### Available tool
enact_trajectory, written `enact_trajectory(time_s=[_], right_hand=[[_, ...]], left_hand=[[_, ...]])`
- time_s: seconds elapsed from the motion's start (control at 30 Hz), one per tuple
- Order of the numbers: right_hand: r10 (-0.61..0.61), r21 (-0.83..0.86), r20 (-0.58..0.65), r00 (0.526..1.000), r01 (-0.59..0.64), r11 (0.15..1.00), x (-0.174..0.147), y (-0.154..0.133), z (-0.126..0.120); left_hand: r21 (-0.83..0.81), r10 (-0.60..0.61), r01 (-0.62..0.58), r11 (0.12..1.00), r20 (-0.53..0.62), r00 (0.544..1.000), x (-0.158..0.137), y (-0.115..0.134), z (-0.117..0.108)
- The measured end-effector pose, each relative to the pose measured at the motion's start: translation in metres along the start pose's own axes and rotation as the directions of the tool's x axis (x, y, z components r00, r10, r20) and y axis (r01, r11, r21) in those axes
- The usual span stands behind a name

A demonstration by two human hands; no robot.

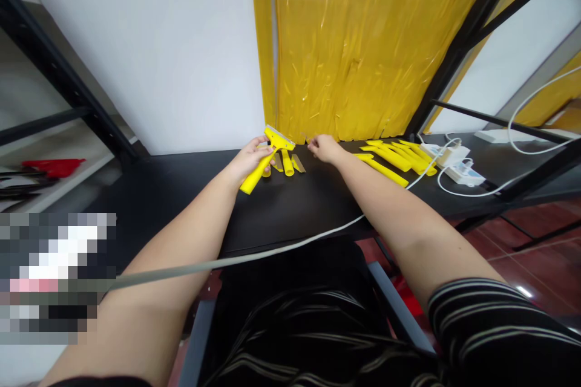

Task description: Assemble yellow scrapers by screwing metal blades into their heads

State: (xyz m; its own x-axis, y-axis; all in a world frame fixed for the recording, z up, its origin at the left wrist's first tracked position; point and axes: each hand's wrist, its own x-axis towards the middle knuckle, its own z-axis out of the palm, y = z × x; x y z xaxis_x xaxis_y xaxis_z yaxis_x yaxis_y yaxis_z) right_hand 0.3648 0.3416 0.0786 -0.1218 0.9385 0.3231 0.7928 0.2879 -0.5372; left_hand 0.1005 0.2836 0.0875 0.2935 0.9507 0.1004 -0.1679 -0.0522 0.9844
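My left hand is closed around the handle of a yellow scraper, whose wide head with a metal blade edge points up and away. Just behind it on the black table lie a few small yellow parts and blades. My right hand rests on the table to the right of them, fingers curled near the far edge; whether it holds something small is unclear. A row of several yellow handles lies to the right of that hand.
A yellow plastic strip curtain hangs behind the table. White power strips and cables sit at the right. A grey cable crosses the front edge. Black shelf frames stand on both sides; red tools lie on the left shelf.
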Motion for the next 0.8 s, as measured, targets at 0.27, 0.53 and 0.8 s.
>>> enact_trajectory(time_s=[0.27, 0.53, 0.8], right_hand=[[0.136, 0.748, -0.090, 0.987, -0.023, 0.663, -0.025, -0.010, -0.007], [0.139, 0.780, 0.056, 0.989, -0.130, 0.612, -0.040, -0.013, -0.007], [0.146, 0.700, 0.019, 0.989, -0.118, 0.704, -0.039, -0.008, -0.004]], left_hand=[[0.038, -0.038, 0.035, 0.999, 0.055, 0.998, -0.003, -0.006, 0.013], [0.084, -0.084, 0.079, 0.993, 0.056, 0.995, -0.008, -0.004, 0.022], [0.071, -0.076, 0.072, 0.995, 0.052, 0.996, -0.006, -0.009, 0.017]])
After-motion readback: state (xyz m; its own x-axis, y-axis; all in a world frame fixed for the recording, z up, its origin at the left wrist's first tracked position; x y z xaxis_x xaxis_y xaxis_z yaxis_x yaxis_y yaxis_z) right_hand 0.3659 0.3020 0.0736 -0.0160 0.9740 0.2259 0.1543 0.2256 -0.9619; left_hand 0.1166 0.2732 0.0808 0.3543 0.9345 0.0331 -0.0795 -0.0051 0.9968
